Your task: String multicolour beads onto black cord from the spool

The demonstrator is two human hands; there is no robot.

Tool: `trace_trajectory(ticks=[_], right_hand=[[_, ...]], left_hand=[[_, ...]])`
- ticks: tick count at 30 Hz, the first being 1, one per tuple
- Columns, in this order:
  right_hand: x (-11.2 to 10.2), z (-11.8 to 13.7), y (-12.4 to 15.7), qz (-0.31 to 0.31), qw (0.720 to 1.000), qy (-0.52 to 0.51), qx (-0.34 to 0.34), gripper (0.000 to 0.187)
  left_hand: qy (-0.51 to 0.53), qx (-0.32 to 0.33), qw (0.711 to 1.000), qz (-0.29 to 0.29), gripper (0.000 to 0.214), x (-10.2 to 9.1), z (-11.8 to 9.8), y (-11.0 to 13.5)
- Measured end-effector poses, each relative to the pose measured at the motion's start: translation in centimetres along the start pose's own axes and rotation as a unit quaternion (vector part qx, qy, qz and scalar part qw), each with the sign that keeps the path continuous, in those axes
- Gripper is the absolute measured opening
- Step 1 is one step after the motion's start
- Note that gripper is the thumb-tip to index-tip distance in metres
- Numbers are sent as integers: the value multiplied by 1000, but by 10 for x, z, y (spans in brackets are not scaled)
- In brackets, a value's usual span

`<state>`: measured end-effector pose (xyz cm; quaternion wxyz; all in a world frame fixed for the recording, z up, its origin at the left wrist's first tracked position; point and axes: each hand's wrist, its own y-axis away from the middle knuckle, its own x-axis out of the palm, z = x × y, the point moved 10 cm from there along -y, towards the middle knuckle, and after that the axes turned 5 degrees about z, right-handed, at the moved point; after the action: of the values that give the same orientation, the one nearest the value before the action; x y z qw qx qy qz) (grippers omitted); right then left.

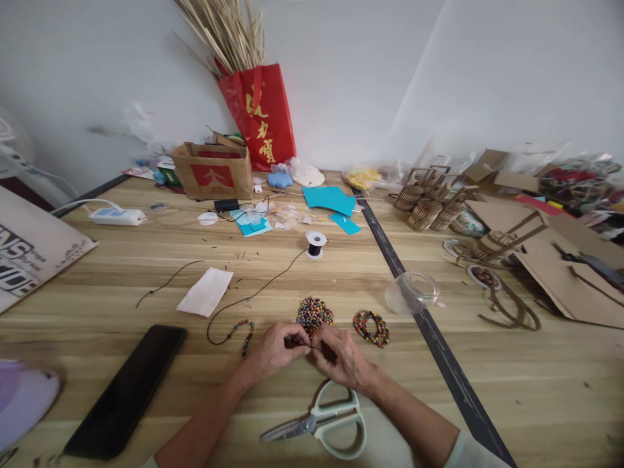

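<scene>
My left hand (280,351) and my right hand (344,357) meet at the middle of the table, fingertips pinched together. Between them is what looks like a short bit of thin dark cord; the fingers hide most of it. Just beyond the fingertips lies a pile of small multicoloured beads (314,313). A coiled strand of beads (371,328) rests to the right. Left of my left hand curves a short beaded string (250,330), joined to black cord (258,292) that runs back to a white spool (316,246). Scissors with pale green handles (338,419) lie below my hands.
A black phone (129,390) and a white paper piece (205,292) lie on the left. A clear plastic container (412,292) sits right of the beads. Small bamboo baskets (429,205) and cardboard (570,260) occupy the right; a cardboard box (212,172) and red bag (260,117) stand behind.
</scene>
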<state>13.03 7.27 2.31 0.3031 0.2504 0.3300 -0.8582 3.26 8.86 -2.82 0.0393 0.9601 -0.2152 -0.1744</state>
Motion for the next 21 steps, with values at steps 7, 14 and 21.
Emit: trace_trajectory(ticks=[7,14,21], right_hand=[[1,-1,1,3,1000,-1,1,9],[0,0,0,5,1000,-6,-5,8],[-2,2,0,-3,1000,-27,-14,8]], left_hand=[[-13,6,1000,-2,7,0,-1,0],[-19,3,1000,-5,8,-3,-5,0],[-30,1,999,-9,9,-4,-6,1]])
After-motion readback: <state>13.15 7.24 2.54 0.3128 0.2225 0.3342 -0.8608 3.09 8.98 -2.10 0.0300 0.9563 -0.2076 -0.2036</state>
